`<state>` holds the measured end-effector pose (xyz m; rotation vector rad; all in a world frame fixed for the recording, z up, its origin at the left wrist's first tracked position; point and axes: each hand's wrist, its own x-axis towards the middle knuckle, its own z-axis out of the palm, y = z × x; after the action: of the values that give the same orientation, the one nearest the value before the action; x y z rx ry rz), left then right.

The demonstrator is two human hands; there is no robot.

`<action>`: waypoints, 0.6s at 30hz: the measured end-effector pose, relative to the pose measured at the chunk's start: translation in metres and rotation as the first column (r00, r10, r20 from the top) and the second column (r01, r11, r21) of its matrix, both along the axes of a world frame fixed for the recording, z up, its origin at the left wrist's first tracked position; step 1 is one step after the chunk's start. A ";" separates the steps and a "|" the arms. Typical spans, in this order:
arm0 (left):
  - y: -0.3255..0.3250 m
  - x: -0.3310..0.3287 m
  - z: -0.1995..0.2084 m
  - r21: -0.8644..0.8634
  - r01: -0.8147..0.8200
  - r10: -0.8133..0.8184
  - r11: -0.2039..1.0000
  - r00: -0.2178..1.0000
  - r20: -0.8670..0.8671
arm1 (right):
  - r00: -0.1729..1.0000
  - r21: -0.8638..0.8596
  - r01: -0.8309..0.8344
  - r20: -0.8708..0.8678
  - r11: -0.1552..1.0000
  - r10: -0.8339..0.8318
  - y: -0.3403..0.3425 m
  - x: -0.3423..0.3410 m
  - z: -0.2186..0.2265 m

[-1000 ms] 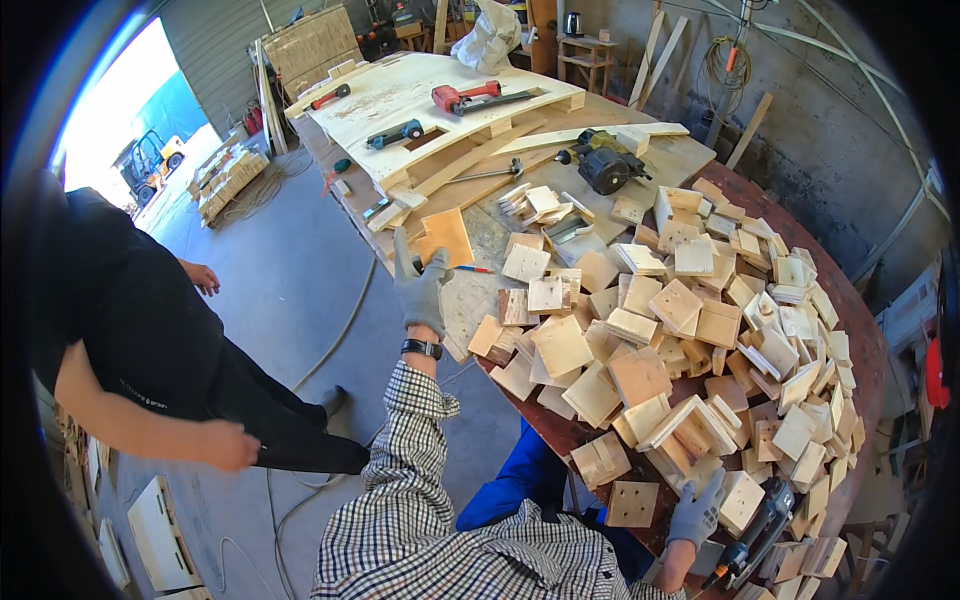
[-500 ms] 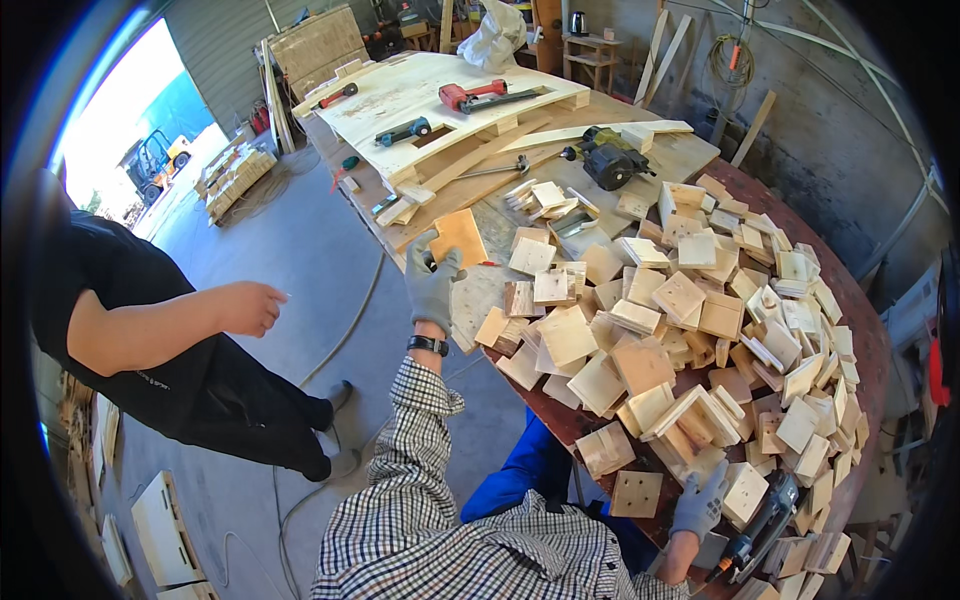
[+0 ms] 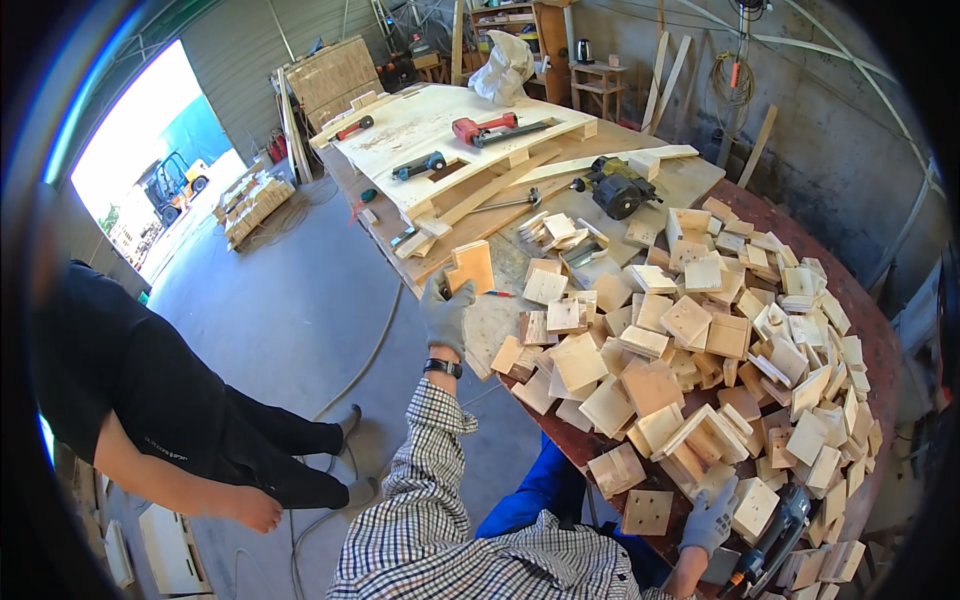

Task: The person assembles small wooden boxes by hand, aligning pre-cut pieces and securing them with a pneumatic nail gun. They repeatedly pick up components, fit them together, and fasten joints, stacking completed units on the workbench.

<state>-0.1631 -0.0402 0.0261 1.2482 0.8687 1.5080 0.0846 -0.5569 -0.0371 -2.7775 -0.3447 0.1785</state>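
Note:
My left hand (image 3: 443,316), in a grey glove, grips a flat wooden block (image 3: 472,266) with a stepped edge. The block is tilted up over the near left corner of the table. A thin red marker-like stick (image 3: 499,294) lies just right of it. My gloved right hand (image 3: 709,520) rests at the near edge of a big pile of wooden blocks (image 3: 655,387), fingers apart. Its fingertips are beside a pale block (image 3: 755,508); whether they touch it I cannot tell. Right of that hand lies a dark nail gun (image 3: 775,535) among the blocks.
On the far tabletop lie a wooden frame panel (image 3: 400,150), a red nail gun (image 3: 485,129), a blue-green nail gun (image 3: 420,166) and a dark power tool (image 3: 618,187). A person in black (image 3: 170,420) stands at the left. A hose (image 3: 375,350) crosses the floor.
The other person's raised forearm has dropped to hang low. My left hand keeps its hold, and the block now stands more upright. The whole view has shifted slightly.

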 end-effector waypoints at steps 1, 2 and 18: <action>0.002 -0.001 -0.003 0.053 -0.018 0.021 0.998 0.999 -0.046 | 1.000 0.006 -0.005 0.000 1.000 0.005 0.000 0.001 0.000; 0.003 -0.002 -0.005 0.106 -0.035 0.044 0.994 0.995 -0.090 | 1.000 0.012 -0.010 -0.001 1.000 0.010 -0.001 0.001 -0.001; -0.003 -0.008 0.016 0.059 0.064 -0.063 0.996 0.998 -0.024 | 0.994 0.055 -0.051 0.104 0.997 0.045 -0.006 0.003 -0.015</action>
<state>-0.1707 -0.0433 0.0417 1.3261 0.7963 1.4813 0.0881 -0.5630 -0.0521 -2.7293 -0.4356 0.0367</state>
